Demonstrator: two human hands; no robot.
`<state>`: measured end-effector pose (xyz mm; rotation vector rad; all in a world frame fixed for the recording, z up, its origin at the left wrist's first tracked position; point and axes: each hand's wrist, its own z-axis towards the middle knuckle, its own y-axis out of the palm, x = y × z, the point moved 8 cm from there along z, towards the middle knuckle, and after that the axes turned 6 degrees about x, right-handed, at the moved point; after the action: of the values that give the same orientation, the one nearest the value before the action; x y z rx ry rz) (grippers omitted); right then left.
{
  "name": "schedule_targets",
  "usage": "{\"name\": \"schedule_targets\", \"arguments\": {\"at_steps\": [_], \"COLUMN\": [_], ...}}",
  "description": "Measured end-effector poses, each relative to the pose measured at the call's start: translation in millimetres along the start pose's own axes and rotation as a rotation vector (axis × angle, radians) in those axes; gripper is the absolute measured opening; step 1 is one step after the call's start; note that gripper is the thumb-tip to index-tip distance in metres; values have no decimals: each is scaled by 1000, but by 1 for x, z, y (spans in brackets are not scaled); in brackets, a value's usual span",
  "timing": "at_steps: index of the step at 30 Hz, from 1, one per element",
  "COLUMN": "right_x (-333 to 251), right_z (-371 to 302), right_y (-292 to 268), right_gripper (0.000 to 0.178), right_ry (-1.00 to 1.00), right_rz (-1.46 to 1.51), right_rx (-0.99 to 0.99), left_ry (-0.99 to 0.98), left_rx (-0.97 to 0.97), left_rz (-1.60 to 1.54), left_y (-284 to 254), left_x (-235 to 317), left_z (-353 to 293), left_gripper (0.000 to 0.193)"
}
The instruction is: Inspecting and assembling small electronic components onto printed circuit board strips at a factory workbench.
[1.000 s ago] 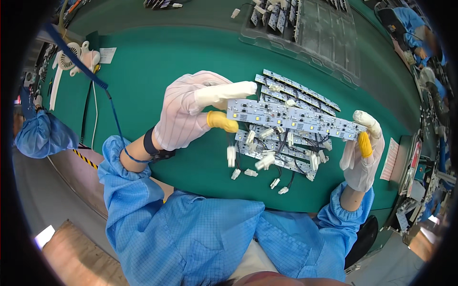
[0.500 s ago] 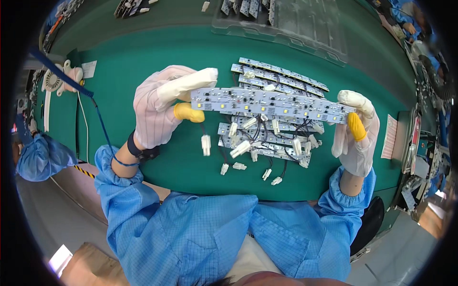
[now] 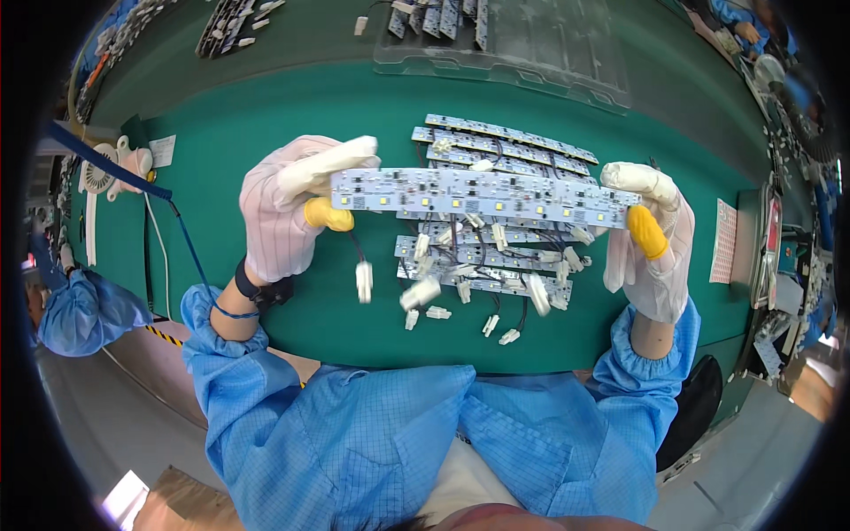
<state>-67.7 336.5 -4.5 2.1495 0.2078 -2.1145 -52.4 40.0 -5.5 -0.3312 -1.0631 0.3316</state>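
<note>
Between my two gloved hands I hold up a long white LED circuit board [image 3: 482, 195], its face with yellow LEDs and small black parts toward me. My left hand [image 3: 297, 203] pinches its left end, with a yellow finger cot on the thumb. The right end is gripped by my right hand [image 3: 651, 234], also with a yellow cot on the thumb. A white connector [image 3: 364, 281] hangs on a dark wire near the board's left end. Beneath and behind it, several similar LED boards [image 3: 513, 146] lie in a stack on the green mat [image 3: 354, 332], partly hidden.
At the far side stands a clear plastic tray [image 3: 549, 75] with several boards in it. More boards [image 3: 226, 26] lie far left. A small white fan [image 3: 99, 173] is at the left, near a blue coiled cord [image 3: 106, 150]. Another person's blue sleeve [image 3: 93, 310] shows at the left edge.
The held board and both hands have shifted slightly left in the picture, and the board is a little more level. The hanging connectors swing. The background has shifted slightly too.
</note>
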Motion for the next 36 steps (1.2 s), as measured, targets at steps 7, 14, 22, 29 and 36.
{"name": "schedule_targets", "arguments": {"at_steps": [7, 14, 22, 29, 36], "right_x": [-9, -19, -13, -17, -3], "right_z": [-3, 0, -1, 2, 4], "right_y": [8, 12, 11, 6, 8], "right_gripper": [34, 56, 62, 41, 49], "right_ry": [-84, -97, -88, -149, -14], "right_rz": [96, -30, 31, 5, 33], "right_rx": [-29, -49, -146, -23, -65], "left_ry": [67, 81, -135, -66, -12], "left_rx": [64, 69, -26, 42, 96], "left_rz": [54, 81, 99, -12, -32], "left_y": [-3, -2, 8, 6, -6], "left_x": [0, -7, -12, -14, -8], "left_z": [2, 0, 7, 5, -1], "left_gripper": [57, 63, 68, 62, 57]}}
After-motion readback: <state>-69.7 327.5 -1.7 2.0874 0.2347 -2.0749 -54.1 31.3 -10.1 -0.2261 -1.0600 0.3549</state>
